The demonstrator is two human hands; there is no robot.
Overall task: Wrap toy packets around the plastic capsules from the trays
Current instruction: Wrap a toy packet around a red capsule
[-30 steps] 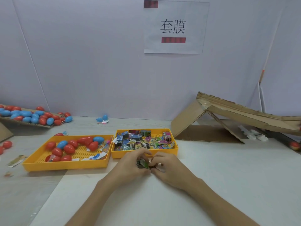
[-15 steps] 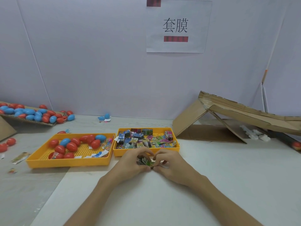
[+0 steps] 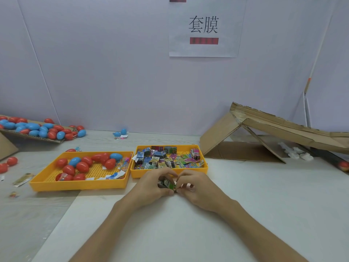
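Beyond and to the left of our left hand (image 3: 151, 188), red and blue capsules (image 3: 82, 166) lie in a yellow tray (image 3: 79, 186). As half a second ago, our left hand and right hand (image 3: 198, 190) stay together. Their curled fingers pinch one small glossy packet (image 3: 168, 184), printed green and black, just short of the packet tray (image 3: 137, 173). The sign (image 3: 204, 25) on the wall reads 套膜.

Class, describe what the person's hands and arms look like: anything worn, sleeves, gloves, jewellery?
The left hand and right hand are bare: no gloves, no rings or watch that I can make out. The left forearm and right forearm are bare too, no sleeve in view.
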